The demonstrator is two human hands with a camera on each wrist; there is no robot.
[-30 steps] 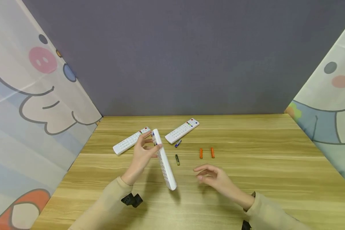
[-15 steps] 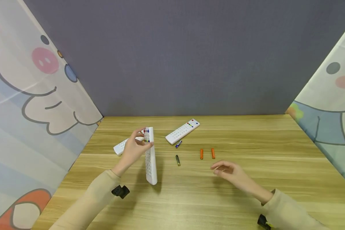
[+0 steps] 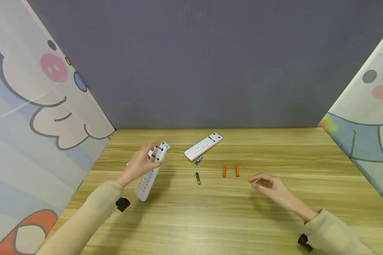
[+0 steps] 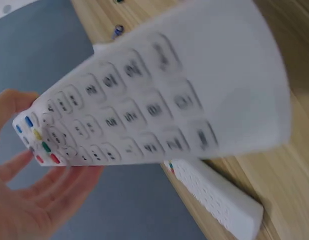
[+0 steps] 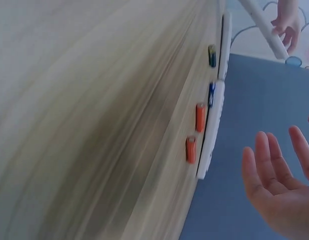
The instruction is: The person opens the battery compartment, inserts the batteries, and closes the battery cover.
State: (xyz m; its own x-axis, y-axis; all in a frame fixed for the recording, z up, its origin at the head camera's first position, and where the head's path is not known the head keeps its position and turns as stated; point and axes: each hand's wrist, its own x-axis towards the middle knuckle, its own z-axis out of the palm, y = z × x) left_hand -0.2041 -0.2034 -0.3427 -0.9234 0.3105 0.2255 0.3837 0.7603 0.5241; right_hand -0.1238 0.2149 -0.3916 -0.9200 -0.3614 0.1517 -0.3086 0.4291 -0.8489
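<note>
My left hand (image 3: 141, 164) grips a white remote control (image 3: 148, 180) near its end with the coloured buttons. The remote is tilted above the table, and its keypad faces the camera in the left wrist view (image 4: 129, 100). Behind it on the table lies a second white remote (image 4: 214, 195), mostly hidden by the hand in the head view. My right hand (image 3: 272, 187) hovers over the table at the right with loosely bent fingers and holds nothing. Nearest to it are two orange batteries, the left one (image 3: 224, 171) and the right one (image 3: 237, 170).
A third white remote (image 3: 203, 146) lies at the back of the wooden table (image 3: 210, 219). Close to its lower end is a blue battery (image 3: 199, 160). A black battery (image 3: 198, 178) lies farther forward. A grey panel (image 3: 217, 63) rises behind the table, with printed cloths at both sides.
My left hand has carried the remote to the left, swinging its lower end left and turning the keypad more into view. My right hand has moved right, away from the batteries.
</note>
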